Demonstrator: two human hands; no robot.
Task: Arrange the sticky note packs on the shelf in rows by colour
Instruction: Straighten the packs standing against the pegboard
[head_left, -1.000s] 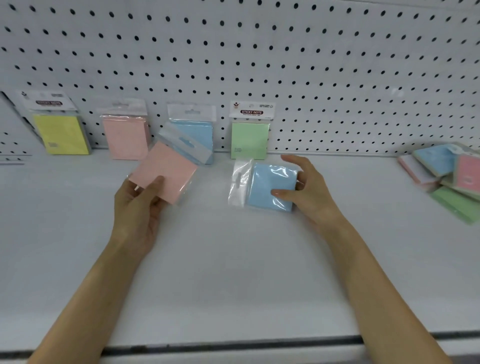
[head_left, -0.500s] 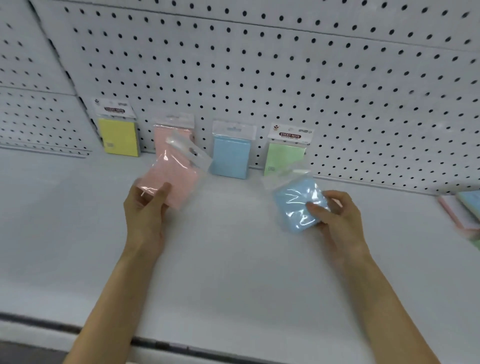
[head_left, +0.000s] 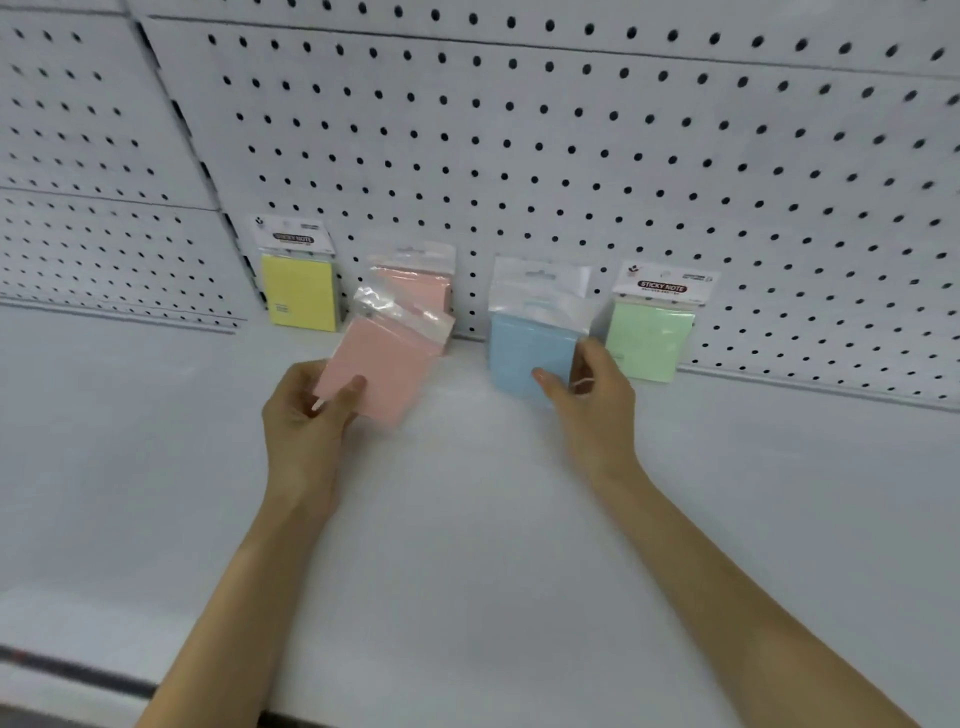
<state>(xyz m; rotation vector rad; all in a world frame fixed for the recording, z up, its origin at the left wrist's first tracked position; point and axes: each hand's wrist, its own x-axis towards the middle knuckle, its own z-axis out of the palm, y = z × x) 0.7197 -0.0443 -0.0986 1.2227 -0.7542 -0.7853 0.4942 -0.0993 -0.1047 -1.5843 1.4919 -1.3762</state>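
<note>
While both hands are loaded, the placing step is judged to be in hand. In the head view, the only one given, a pink pack (head_left: 384, 369) is pinched at its lower corner between the thumb and fingers of the left hand (head_left: 304, 421). It is tilted, with its clear header pointed away from the grip toward the standing pink pack (head_left: 421, 280) just beyond it. A blue pack (head_left: 524, 348) is gripped at its lower right edge by the curled fingers of the right hand (head_left: 592, 400). Directly behind that grip the standing blue pack (head_left: 540, 275) is leaned on the pegboard (head_left: 571, 156) — whether the two packs touch cannot be told. A yellow pack (head_left: 301, 291) is seen outboard of the left grip, and a green pack (head_left: 647, 332) just outboard of the right. Next — as a judgement — each held pack is to be set upright on the shelf (head_left: 467, 545) in front of its own colour, squared, then released.
</note>
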